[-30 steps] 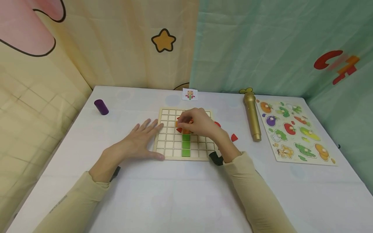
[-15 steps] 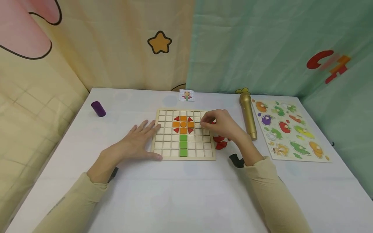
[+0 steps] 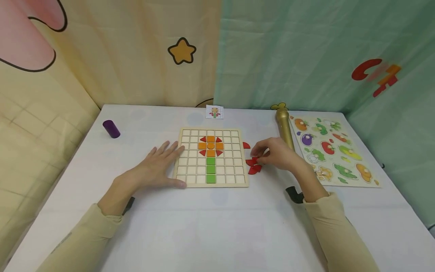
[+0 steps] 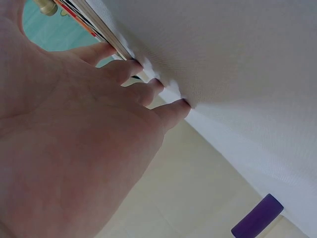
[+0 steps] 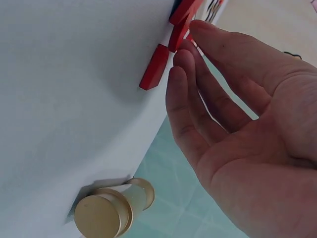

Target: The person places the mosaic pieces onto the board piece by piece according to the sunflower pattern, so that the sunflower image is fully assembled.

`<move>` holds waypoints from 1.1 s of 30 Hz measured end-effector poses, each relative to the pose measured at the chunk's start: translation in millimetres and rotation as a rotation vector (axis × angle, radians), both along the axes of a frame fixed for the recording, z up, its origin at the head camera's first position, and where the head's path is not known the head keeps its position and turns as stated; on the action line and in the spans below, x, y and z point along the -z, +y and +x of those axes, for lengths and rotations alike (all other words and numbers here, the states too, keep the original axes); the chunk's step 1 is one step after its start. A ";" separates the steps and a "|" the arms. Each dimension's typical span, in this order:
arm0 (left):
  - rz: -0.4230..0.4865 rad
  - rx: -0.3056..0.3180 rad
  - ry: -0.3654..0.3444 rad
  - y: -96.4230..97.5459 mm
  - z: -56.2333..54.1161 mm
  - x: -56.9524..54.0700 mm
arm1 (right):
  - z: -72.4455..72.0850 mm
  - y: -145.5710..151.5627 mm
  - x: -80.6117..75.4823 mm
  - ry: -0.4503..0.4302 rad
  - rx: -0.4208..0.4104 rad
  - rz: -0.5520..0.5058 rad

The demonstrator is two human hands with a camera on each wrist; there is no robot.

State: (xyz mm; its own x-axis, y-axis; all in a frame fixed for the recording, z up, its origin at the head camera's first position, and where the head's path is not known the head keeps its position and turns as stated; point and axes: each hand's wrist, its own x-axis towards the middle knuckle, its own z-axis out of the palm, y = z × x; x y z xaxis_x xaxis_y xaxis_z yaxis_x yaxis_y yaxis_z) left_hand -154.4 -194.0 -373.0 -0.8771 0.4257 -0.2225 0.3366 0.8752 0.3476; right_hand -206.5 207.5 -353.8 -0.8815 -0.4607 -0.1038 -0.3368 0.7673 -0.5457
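Observation:
A wooden grid board (image 3: pixel 225 185) lies mid-table, bearing orange squares, an orange disc, small red triangles and a column of green squares (image 3: pixel 211 169). My left hand (image 3: pixel 153 166) rests along its left edge, fingers spread and thumb at the near corner. In the left wrist view those fingers (image 4: pixel 171 115) touch the white cloth beside the board. Right of the board, my right hand (image 3: pixel 276 153) hovers at a small pile of red curved-edged pieces (image 3: pixel 253 170), thumb and fingertips close to them. The right wrist view shows its fingers (image 5: pixel 179 96) loosely bent near the red pieces (image 5: pixel 154 67); no firm grip shows.
Another red piece (image 3: pixel 246 145) lies by the board's right edge. A gold microphone-shaped tube (image 3: pixel 284 126) and a vegetable peg puzzle (image 3: pixel 340 155) are at the right. A small pattern card (image 3: pixel 214 112) lies behind the board, a purple cylinder (image 3: pixel 111 129) at far left.
My right hand has moved from over the board's flower pattern, across its right side, to the red pile. A red piece now lies at the board's right edge. My left hand stays put.

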 end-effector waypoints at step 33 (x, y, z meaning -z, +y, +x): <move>0.011 0.005 -0.005 -1.0 0.7 0.5 | 3.6 -24.2 -10.4 -0.037 -0.058 -0.141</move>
